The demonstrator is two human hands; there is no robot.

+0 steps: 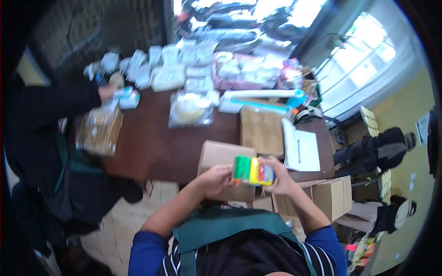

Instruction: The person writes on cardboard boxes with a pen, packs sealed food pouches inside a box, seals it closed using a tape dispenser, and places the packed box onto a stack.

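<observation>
In front of my chest, above open cardboard boxes, I hold a small green and yellow package (252, 170). It has a green part on the left and a yellow part with a printed, multicoloured face on the right; whether it is one piece or two I cannot tell. My left hand (217, 180) is closed on its green end. Around the yellow end my right hand (278, 177) is closed, thumb side on top. Just beyond them stands a cardboard box (223, 151) at the table's edge.
On the brown table (147, 138) lie a clear-bagged item (191, 109), a brown parcel (262, 131), white paper (306, 149) and several small white packets. A pink basket (239, 83) stands at the back. Another person's hand (107, 93) works at left. Cartons (330, 198) are at right.
</observation>
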